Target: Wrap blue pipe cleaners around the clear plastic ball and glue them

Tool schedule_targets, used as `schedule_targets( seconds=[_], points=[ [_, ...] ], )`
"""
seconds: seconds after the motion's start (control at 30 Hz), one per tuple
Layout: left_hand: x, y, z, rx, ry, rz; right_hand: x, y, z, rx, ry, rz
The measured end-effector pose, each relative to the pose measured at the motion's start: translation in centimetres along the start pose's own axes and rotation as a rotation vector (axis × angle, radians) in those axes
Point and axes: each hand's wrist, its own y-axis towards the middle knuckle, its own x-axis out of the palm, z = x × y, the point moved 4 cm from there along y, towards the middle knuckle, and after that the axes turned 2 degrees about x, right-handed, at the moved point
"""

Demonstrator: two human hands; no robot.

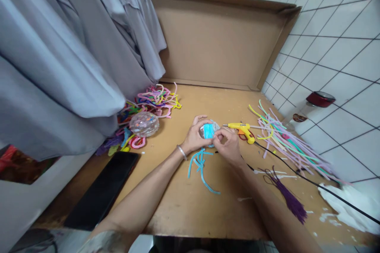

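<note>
My left hand is wrapped around a clear plastic cup-like piece with bright blue strips across its side. At the right edge of that piece, the thumb and fingers of my right hand pinch together; what lies between them is too small to make out. Loose blue pipe cleaners lie on the table just below my hands. A yellow glue gun rests close beyond my right hand, its nozzle pointing left toward the piece.
Left stand a clear ribbed plastic bowl, a pile of colourful pipe cleaners and a black phone. On the right lie pastel pipe cleaners, a purple tassel, white tissue and the glue gun's black cord. Cardboard stands behind.
</note>
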Motion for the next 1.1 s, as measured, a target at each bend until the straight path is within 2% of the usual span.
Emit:
schedule_targets(
  seconds=[0.3,0.7,1.1],
  points=[
    [-0.3,0.2,-0.3,-0.021,-0.019,-0.037,0.1,0.0,0.4,-0.085,-0.062,-0.011],
    [-0.4,0.2,-0.3,-0.033,-0.017,-0.062,0.2,0.1,0.5,-0.084,-0.067,-0.060],
    [-0.3,0.2,-0.2,-0.020,-0.044,-0.078,0.2,0.4,1.2,0.055,0.025,-0.112]
  ],
)
